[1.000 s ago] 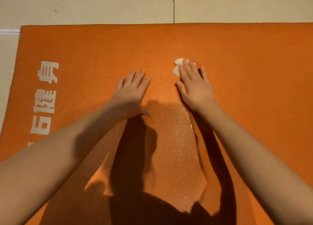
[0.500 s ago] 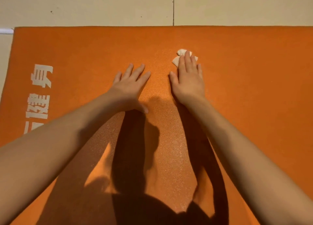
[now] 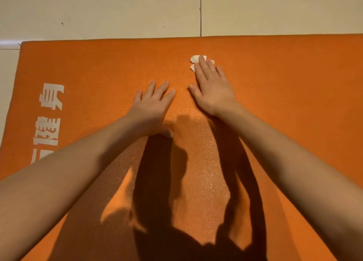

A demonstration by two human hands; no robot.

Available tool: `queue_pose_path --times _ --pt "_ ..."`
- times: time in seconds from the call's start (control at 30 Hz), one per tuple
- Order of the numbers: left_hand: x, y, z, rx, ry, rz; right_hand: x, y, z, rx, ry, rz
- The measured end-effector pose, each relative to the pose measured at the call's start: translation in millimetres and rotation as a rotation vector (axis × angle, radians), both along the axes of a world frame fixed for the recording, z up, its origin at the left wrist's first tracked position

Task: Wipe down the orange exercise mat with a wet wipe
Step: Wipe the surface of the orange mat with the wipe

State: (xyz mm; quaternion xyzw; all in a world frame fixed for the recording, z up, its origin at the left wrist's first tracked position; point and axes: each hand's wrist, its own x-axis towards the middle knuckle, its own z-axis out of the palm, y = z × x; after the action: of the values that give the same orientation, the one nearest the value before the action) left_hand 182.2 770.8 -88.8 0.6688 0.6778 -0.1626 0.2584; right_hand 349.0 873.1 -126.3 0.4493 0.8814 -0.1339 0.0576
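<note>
The orange exercise mat (image 3: 284, 95) fills most of the view, its far edge running along the tiled floor. My right hand (image 3: 213, 90) lies flat on the mat with its fingers pressing a crumpled white wet wipe (image 3: 194, 59), which pokes out past the fingertips close to the mat's far edge. My left hand (image 3: 152, 108) rests palm down on the mat just left of the right hand, fingers spread and nothing under it. A damp, glistening strip of mat stretches toward me between my arms.
White printed characters (image 3: 49, 113) run along the mat's left end. Beige floor tiles (image 3: 117, 11) lie beyond the far edge and to the left. Dark shadows of my arms and head fall on the near part of the mat.
My right hand has pushed the wipe farther away toward the mat's far edge. My left hand has stayed planted in the same place.
</note>
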Motion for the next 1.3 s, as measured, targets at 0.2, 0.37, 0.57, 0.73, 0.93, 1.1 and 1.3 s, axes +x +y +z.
queue_pose_path --times 0.2,0.37,0.57,0.73,0.93,1.1,1.3 --pt "0.9 1.3 3.2 -0.008 0.008 -0.007 0.3 45.1 7.2 -0.008 -0.126 -0.252" --pt "1.9 2.9 4.6 0.001 0.044 -0.033 -18.3 35.8 9.6 -0.005 -0.078 0.046" --pt "3.3 4.8 7.8 -0.048 0.053 -0.056 2.8 73.1 14.7 0.0 -0.201 -0.255" --pt "7.7 4.9 5.3 -0.061 0.024 -0.004 13.6 41.8 8.6 -0.002 -0.075 -0.01" --pt "15.3 -3.8 -1.9 0.02 0.024 0.039 24.5 62.0 10.2 -0.007 -0.115 -0.36" --pt "18.0 -3.1 -1.7 0.013 0.041 0.057 30.4 15.6 5.9 0.003 -0.032 0.043" --pt "20.8 -3.0 -0.9 0.02 0.029 0.081 38.4 29.3 3.8 0.0 -0.032 -0.306"
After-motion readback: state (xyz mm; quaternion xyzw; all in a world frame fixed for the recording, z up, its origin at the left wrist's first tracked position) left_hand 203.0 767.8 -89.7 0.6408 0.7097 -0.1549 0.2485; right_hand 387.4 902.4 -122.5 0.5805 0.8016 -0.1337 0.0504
